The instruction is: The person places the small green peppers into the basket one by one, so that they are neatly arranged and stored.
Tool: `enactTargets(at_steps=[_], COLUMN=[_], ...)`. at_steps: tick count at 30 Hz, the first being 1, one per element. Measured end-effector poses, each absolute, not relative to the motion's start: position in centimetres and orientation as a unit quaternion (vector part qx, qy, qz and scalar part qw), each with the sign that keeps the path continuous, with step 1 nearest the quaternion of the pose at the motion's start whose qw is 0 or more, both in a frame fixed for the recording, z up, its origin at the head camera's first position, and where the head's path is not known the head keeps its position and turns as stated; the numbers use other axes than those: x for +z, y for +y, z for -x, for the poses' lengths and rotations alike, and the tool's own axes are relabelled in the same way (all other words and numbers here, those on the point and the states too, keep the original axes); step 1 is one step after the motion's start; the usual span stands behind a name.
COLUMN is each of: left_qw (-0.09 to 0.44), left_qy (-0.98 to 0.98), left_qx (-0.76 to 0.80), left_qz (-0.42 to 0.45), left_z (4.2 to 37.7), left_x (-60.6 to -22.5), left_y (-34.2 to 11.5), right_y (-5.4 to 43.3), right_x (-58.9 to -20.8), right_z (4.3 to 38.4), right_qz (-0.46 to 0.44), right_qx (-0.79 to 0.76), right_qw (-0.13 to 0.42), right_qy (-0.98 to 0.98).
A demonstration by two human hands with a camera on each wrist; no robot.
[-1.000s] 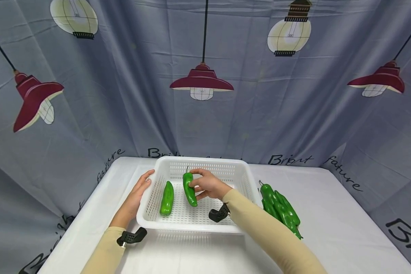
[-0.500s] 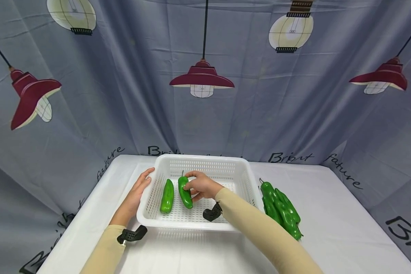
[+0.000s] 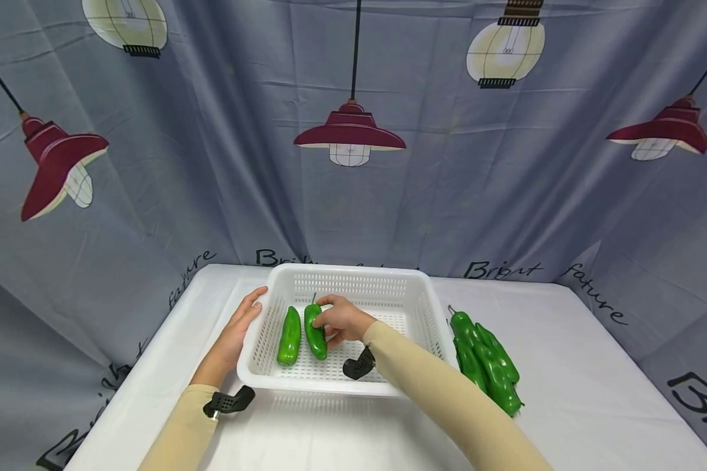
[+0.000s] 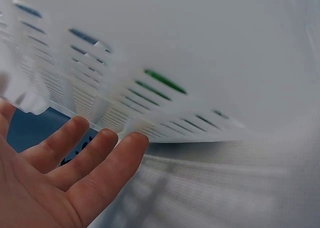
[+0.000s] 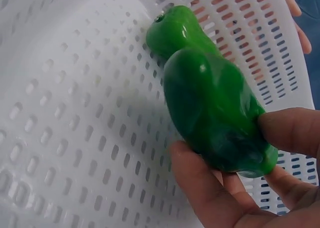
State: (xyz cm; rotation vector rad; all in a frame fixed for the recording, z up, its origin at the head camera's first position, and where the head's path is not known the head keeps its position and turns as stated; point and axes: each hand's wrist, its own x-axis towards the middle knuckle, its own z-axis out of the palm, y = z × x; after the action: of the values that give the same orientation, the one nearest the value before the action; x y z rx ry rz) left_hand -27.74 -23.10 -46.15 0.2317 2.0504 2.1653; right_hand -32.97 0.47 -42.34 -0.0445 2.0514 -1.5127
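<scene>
Inside the white perforated basket (image 3: 330, 387), my right hand (image 3: 346, 320) grips a green pepper (image 3: 315, 333) between thumb and fingers. In the right wrist view, that held pepper (image 5: 215, 108) overlaps a second green pepper (image 5: 175, 30) behind it. The second pepper (image 3: 289, 337) lies on the basket floor, just left of the held one and roughly parallel to it. At the basket's left side rests my left hand (image 3: 235, 333), its fingers extended along the outer wall. The left wrist view shows these fingertips (image 4: 132, 143) at the slotted wall of the basket (image 4: 210, 53).
A pile of several green peppers (image 3: 489, 360) lies on the white-covered table (image 3: 589, 392), right of the basket. A grey-blue curtain (image 3: 235, 163) printed with lamps hangs behind the table. Each wrist wears a black camera mount (image 3: 230, 400).
My right hand has moved left and slightly down with the pepper, bringing it closer to the one lying in the basket. The left hand stays at the basket's side.
</scene>
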Motion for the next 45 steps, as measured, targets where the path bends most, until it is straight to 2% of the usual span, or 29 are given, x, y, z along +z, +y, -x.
enactTargets(at_steps=[45], left_qw=[0.073], left_qy=[0.693], left_qx=[0.713], left_qz=[-0.070], left_z=[27.94], left_x=[-46.26], left_y=[-23.23], right_y=[-0.13], right_x=[-42.80], right_z=[33.69], right_qz=[0.019], right_qx=[-0.560], right_qw=[0.317], right_qy=[0.765])
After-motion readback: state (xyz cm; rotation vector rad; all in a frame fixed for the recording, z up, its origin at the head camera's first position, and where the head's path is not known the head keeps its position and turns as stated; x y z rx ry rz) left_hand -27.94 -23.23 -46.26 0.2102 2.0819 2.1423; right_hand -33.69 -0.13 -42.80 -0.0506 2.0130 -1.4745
